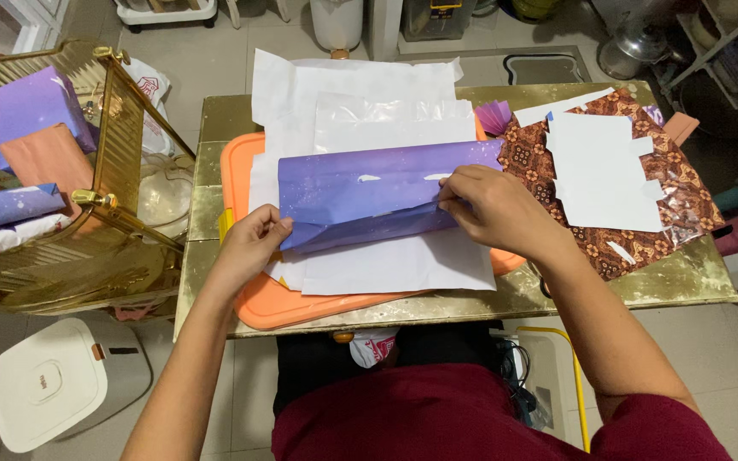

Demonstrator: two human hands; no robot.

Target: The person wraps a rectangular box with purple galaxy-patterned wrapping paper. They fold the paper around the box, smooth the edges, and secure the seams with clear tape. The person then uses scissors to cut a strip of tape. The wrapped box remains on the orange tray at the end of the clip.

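Head view: your left hand (254, 243) pinches the lower left corner of the purple paper (369, 192); your right hand (493, 207) presses its right fold. Paper lies on white sheets (386, 265), orange tray (279, 303), gold table (685, 277).

Both hands, left hand (249, 243) & right hand (493, 205), pinch purple wrapping paper (377, 192) over white sheets (403, 265) on orange tray (279, 303), gold bench (685, 277).
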